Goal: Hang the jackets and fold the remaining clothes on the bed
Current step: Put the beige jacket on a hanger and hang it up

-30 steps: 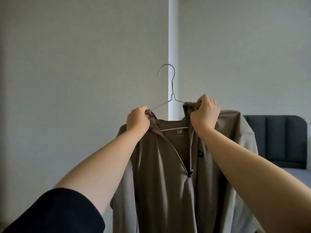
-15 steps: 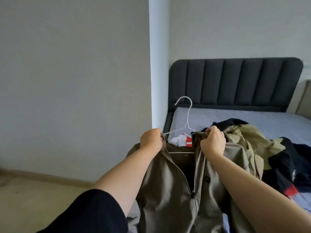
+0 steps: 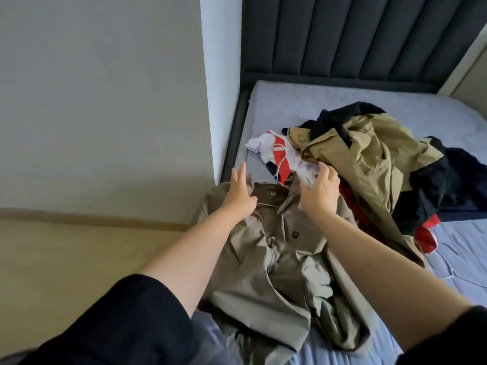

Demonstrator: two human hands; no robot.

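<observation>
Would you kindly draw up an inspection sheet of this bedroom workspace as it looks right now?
Surface: bed with a pale blue sheet, bare near the headboard.
Job's things: taupe jacket lies front up on the bed's left side, with a wire hanger in its collar, hook towards the headboard. Beside it is an unfolded heap: khaki jacket, dark garment, white and red garment.
Clutter: nothing seen.
Hands: left hand open, fingers straight, over the collar; right hand open, fingers loosely bent; neither holds anything.
Cables: thin white line on the sheet at right; cannot tell what it is.
Surroundings: grey wall, wooden floor.
</observation>
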